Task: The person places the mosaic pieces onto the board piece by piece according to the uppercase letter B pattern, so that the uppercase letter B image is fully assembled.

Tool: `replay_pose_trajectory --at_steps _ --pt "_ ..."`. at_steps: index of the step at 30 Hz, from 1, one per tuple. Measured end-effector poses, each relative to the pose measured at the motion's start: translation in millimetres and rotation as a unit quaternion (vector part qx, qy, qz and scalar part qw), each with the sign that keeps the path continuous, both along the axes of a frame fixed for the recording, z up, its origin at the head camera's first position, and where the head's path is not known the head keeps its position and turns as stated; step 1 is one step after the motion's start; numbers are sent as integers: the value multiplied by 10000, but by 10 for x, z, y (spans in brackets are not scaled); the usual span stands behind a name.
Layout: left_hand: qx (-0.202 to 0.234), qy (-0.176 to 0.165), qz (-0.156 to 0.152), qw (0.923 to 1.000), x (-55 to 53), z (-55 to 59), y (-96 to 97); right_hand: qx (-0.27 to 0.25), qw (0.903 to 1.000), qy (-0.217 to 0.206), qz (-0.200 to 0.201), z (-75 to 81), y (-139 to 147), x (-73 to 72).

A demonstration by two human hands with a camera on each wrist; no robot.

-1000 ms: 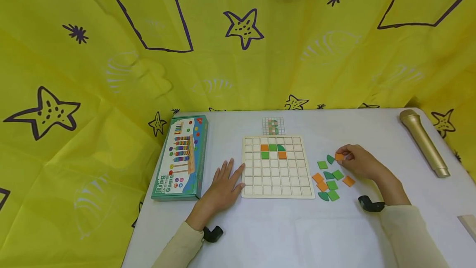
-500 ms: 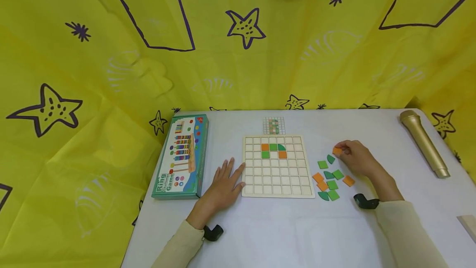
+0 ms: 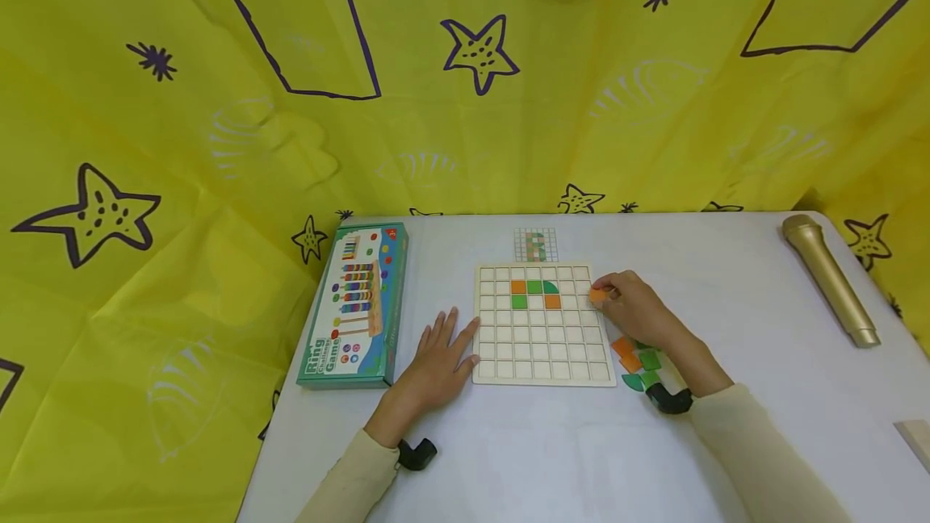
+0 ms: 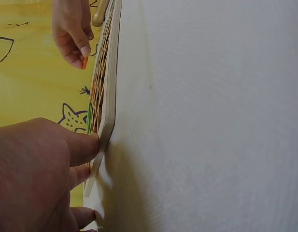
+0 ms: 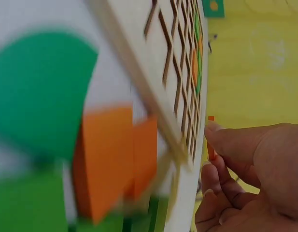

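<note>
My right hand (image 3: 639, 309) pinches an orange square tile (image 3: 599, 295) between thumb and fingertips, over the right edge of the wooden grid board (image 3: 538, 345). In the right wrist view the tile (image 5: 211, 140) shows edge-on. Spread flat, my left hand (image 3: 432, 366) rests on the table with thumb and index fingertip at the board's left edge; the left wrist view shows the thumb (image 4: 83, 147) touching that edge. Set in the board's upper rows are orange squares (image 3: 553, 302), green squares (image 3: 519, 302) and one green quarter-round tile (image 3: 550, 287).
Loose orange tiles (image 3: 630, 362) and green tiles (image 3: 650, 360) lie right of the board, partly hidden under my right arm. Behind the board is a small pattern card (image 3: 534, 245). A Ring Challenge Game box (image 3: 353, 305) stands left; a gold microphone (image 3: 830, 281) lies far right.
My right hand has moved left from beside the loose tiles to the board's right edge, carrying the orange square tile. The left hand stays in place.
</note>
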State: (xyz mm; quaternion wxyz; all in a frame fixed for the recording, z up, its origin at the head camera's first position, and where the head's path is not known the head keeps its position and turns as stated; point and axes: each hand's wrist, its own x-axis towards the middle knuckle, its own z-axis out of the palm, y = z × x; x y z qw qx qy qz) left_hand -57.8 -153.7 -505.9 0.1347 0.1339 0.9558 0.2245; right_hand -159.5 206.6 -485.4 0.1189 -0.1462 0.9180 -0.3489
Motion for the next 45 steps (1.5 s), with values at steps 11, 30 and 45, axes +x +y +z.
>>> replay_pose_trajectory --at_steps 11,30,45 --pt "8 53 -11 10000 -3 5 -1 -231 9979 78 594 -43 -650 112" --pt "-32 19 -11 10000 2 20 9 186 9932 689 919 -86 -1087 203" --pt "-6 -36 7 10000 -10 20 8 311 9927 770 872 -55 -1128 235"
